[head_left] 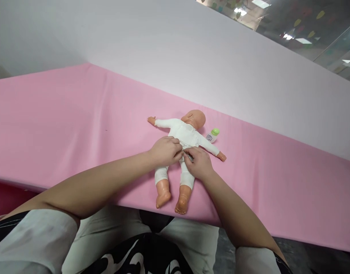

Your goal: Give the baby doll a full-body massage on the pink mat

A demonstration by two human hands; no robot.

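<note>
A baby doll [186, 135] in a white one-piece suit lies on its back on the pink table cover [63, 121], arms spread, bare feet toward me. My left hand [165, 151] and my right hand [198, 163] meet over the doll's waist, fingers pinched on the white cloth of the suit there. Both hands hide the doll's hips. A small white bottle with a green cap [213, 134] lies just beyond the doll's arm on the right.
The pink cover runs wide to the left and right, its near edge by my lap. A pale wall [192, 49] rises right behind the table. Glass panels [306, 30] show at the top right.
</note>
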